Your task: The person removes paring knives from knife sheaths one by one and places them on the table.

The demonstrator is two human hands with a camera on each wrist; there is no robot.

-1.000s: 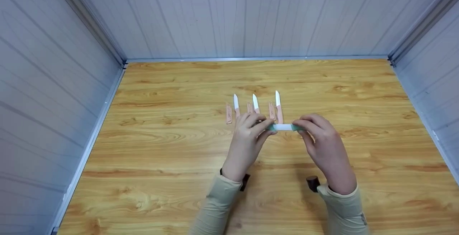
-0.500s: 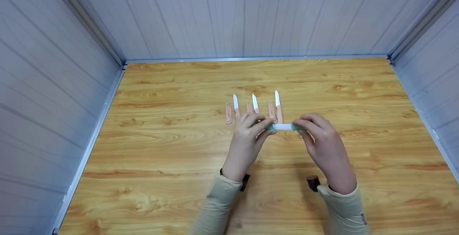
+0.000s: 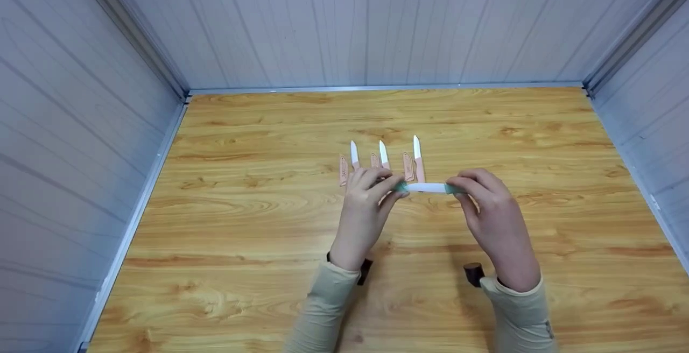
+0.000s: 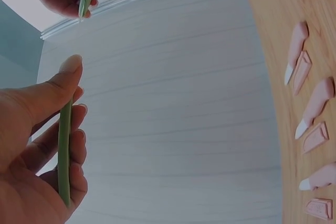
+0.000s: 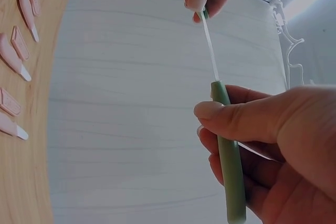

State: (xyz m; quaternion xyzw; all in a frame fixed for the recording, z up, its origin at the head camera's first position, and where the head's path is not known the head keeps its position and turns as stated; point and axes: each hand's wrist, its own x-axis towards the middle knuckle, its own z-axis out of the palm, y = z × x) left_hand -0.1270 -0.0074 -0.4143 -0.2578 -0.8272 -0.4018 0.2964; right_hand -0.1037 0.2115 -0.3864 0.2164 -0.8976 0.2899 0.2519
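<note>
A knife with a white blade point(image 3: 427, 187) and a green handle point(image 5: 231, 177) is held level above the table. My right hand point(image 3: 492, 210) grips the handle between thumb and curled fingers. My left hand point(image 3: 360, 210) pinches a slim green sheath point(image 4: 64, 150) at the blade's other end. Between the two hands the bare blade spans the gap, its tip right at the sheath. Just beyond my hands lie three pink-handled knives, the rightmost knife point(image 3: 418, 154) in full sight. Three pink sheaths lie beside them, among them a pink sheath point(image 3: 343, 170) at the left.
The wood-grain table point(image 3: 242, 245) has pale panel walls at its back and both sides, such as the back wall point(image 3: 344, 25). My left hand partly covers the handles of two pink knives in the head view.
My hands have drawn slightly apart, the left one leftward and the right one rightward. More of the white blade shows between them. The pink knives and sheaths stay put.
</note>
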